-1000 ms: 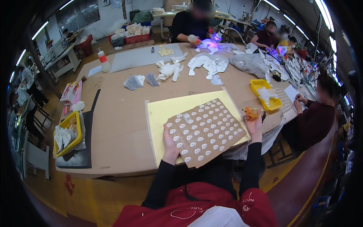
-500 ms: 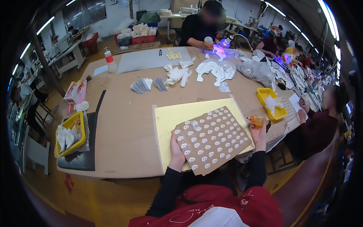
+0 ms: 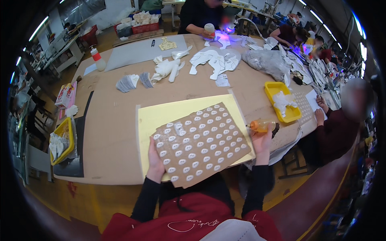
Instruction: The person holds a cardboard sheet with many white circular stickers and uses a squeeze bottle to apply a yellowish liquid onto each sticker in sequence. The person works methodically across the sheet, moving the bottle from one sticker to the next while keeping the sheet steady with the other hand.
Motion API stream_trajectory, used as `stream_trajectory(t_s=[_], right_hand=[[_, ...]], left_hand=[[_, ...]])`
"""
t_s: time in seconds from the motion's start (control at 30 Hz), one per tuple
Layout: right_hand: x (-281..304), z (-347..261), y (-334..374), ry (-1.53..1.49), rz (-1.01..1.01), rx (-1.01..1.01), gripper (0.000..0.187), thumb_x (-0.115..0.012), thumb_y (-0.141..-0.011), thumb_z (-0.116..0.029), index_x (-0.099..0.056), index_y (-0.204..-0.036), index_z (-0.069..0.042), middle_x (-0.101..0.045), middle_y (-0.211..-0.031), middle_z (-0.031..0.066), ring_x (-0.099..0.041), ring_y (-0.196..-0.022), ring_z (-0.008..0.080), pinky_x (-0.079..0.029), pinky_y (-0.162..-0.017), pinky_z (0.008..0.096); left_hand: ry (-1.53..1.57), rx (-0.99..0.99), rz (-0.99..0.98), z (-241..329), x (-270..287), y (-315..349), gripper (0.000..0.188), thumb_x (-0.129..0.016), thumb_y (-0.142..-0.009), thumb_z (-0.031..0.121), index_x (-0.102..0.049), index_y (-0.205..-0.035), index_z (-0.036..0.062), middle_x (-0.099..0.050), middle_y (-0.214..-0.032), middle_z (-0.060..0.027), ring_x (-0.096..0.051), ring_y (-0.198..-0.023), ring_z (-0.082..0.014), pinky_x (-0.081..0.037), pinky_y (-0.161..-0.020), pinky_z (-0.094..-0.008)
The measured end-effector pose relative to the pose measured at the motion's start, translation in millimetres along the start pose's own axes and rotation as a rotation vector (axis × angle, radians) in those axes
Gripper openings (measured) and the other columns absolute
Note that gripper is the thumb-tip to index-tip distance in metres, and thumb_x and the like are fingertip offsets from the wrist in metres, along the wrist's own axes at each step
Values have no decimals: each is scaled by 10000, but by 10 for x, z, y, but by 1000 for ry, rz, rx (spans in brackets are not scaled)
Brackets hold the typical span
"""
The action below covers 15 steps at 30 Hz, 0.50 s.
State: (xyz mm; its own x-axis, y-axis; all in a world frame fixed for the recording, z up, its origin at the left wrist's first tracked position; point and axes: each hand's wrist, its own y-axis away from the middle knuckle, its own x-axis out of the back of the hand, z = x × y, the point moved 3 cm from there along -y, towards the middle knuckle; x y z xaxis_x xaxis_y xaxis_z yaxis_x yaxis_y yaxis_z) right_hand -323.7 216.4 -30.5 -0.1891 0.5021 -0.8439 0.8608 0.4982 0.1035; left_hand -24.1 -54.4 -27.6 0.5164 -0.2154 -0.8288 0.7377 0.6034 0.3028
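My left hand [image 3: 155, 160] grips the left edge of a brown cardboard sheet [image 3: 189, 141], its thumb lying on top. Rows of small white oval pieces with dark marks cover the sheet, and a strip of clear tape shows near its upper left. The sheet is tilted over a pale yellow board [image 3: 161, 117] at the table's near edge. In my right hand [image 3: 262, 141] is a small squeeze bottle [image 3: 261, 125] of orange liquid, its tip pointing left, just beyond the sheet's right edge. My fingers are wrapped round the bottle.
Yellow trays [image 3: 283, 115] holding white pieces stand right and left. White cut-outs [image 3: 215, 62], grey stacked pieces [image 3: 128, 83] and a pump bottle [image 3: 97, 59] lie farther back. A co-worker [image 3: 201, 18] works under a violet lamp; another person [image 3: 337, 128] sits at right.
The whole view has shifted, so the table, sheet and hands appear farther left. My left hand still holds the sheet and my right hand the squeeze bottle.
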Motion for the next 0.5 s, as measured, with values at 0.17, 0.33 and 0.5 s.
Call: stream_trajectory(t_s=[0.17,0.33,0.5], right_hand=[[-78,-52,228,89,106,86,564,-542,-849,-491,-464,-1188,-48,-562,-1083,126,-577,-922,245,-514,-747,325],[98,-181,276,97,-32,222,656,-603,-787,-534,-414,-1230,-89,-539,-1103,150,-569,-929,264,-489,-789,376],[-170,-424,386,415,-78,379,805,-591,-737,-630,-339,-1287,-98,-527,-1151,223,-595,-855,255,-479,-804,372]], left_hand=[[5,65,7,-32,-203,97,568,-350,-927,520,-439,-1261,68,-531,-1198,-117,-520,-1087,-250,-432,-925,-411],[-37,-119,73,-59,-208,86,570,-321,-937,516,-408,-1287,75,-515,-1216,-111,-527,-1077,-242,-457,-898,-381],[-70,-190,133,-47,-201,92,573,-304,-943,509,-377,-1309,74,-492,-1243,-109,-524,-1085,-238,-461,-895,-378]])
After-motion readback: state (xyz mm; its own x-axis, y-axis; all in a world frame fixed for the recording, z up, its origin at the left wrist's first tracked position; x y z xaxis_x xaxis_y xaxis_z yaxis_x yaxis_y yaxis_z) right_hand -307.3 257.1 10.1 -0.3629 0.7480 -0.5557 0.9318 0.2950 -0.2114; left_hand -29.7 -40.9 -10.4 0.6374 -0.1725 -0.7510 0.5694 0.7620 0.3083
